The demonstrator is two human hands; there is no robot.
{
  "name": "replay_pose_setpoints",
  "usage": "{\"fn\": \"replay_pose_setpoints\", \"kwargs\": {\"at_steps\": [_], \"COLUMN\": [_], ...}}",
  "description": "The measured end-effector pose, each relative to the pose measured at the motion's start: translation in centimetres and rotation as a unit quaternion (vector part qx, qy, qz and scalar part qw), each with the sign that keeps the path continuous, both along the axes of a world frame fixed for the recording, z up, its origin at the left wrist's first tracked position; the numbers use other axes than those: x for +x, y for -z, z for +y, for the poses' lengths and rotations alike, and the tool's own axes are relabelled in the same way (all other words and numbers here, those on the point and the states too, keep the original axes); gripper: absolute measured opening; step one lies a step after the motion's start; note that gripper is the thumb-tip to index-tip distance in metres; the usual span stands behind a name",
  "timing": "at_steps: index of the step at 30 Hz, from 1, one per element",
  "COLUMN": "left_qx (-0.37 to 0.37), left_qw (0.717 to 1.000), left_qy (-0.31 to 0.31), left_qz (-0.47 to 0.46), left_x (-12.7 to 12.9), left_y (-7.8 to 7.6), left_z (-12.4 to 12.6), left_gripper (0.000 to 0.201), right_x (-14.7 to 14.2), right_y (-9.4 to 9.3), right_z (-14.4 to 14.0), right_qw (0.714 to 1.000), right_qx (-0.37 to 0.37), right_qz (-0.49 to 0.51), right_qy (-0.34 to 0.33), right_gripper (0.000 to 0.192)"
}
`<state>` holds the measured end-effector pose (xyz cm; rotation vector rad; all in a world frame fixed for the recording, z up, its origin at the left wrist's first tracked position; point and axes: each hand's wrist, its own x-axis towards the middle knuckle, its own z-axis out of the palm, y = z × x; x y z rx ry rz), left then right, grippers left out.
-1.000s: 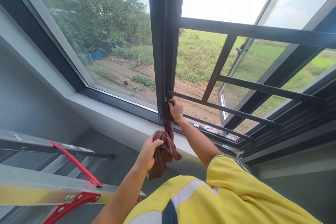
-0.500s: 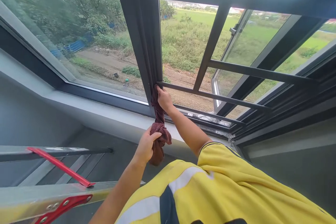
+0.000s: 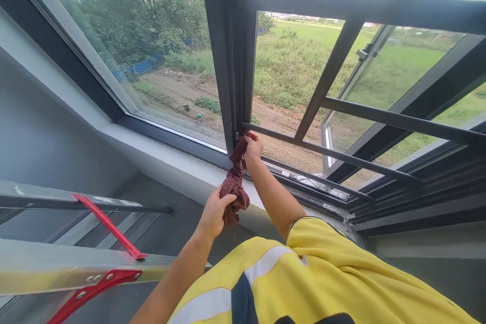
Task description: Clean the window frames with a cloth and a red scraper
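Note:
A dark maroon cloth [image 3: 236,190] stretches between my two hands, bunched at its lower end and twisted narrow toward the top. My left hand [image 3: 213,212] grips the bunched part, thumb across the front, just below the white sill. Higher up, my right hand [image 3: 253,148] pinches the upper end of the cloth. It is beside the foot of the dark window post [image 3: 243,71], close to the lowest corner of the grille bars [image 3: 279,135]. The fingertips of my right hand are partly hidden by the cloth.
On the left stands a metal ladder [image 3: 45,260] with a red brace [image 3: 110,227]. A fixed glass pane [image 3: 163,76] lies left of the post. Beyond the grille, a window sash [image 3: 353,91] is swung outward. The white sill [image 3: 167,167] runs below the frame.
My right hand has drawn slightly away from the post, and the cloth's upper end now shows as a wider fold. The whole view has shifted, so the window appears farther right.

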<state>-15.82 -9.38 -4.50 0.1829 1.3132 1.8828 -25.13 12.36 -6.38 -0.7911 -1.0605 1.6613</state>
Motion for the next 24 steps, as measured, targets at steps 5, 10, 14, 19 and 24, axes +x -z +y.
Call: {"fn": "replay_pose_setpoints", "kwargs": {"at_steps": [5,10,14,19,24], "left_qx": [-0.015,0.009,-0.004,0.006,0.005], "left_qw": [1.000,1.000,1.000,1.000,1.000], "left_qy": [-0.010,0.007,0.006,0.001,-0.003], "left_qz": [0.000,-0.010,0.005,0.002,0.001], "left_x": [-0.5,-0.7,-1.1,-1.3,-1.3], "left_y": [0.0,0.3,0.1,-0.4,0.0], "left_z": [-0.7,-0.8,-1.0,-1.7,-2.0], "left_gripper": [0.038,0.034,0.035,0.037,0.035], "right_x": [0.2,-0.6,-1.1,-0.2,1.8], "right_y": [0.2,0.0,0.5,1.2,0.9], "right_z": [0.2,1.0,1.5,1.7,2.4], "right_qw": [0.982,0.963,0.970,0.991,0.994], "right_qx": [0.118,0.160,0.160,0.074,-0.045], "right_qz": [-0.126,-0.179,-0.135,0.006,0.085], "right_qy": [0.082,0.123,0.124,0.109,0.050], "right_gripper": [0.023,0.026,0.029,0.026,0.016]}}
